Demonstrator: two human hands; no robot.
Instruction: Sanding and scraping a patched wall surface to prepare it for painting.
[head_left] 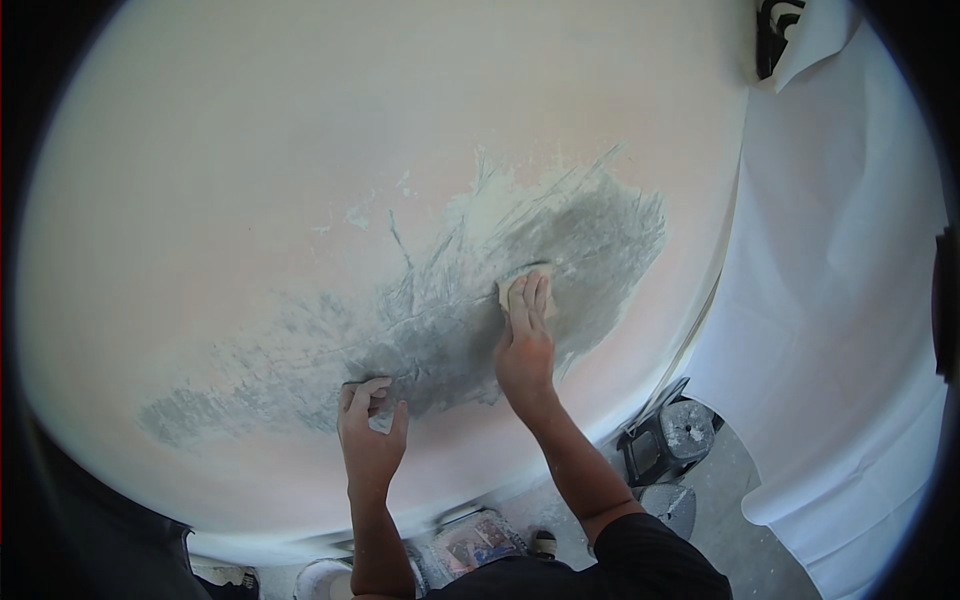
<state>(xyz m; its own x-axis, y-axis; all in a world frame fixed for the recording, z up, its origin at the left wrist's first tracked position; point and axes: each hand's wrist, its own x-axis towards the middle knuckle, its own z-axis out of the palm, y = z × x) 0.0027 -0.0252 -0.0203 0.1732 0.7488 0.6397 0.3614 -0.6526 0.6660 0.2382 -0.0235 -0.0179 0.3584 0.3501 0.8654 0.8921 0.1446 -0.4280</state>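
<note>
A large curved, cream and pinkish panel [250,150] fills most of the view, with a rough grey patch [600,235] running across its middle. My right hand [524,355] lies on the darker right part of this patch. Its fingers press a cream-coloured piece of sandpaper [507,292] flat against the surface; the sandpaper's far edge looks dark. Lower and to the left, my left hand [370,440] has its fingertips at the patch's lower edge. The fingers are bent, the thumb stands apart, and nothing shows in them.
White sheeting [830,300] hangs along the right side. Below the panel's right edge are a dusty black stool [680,435] and another dusty stool-like top [670,508]. A white bucket [322,580] and a container with colourful printing [475,540] stand on the floor beneath the panel.
</note>
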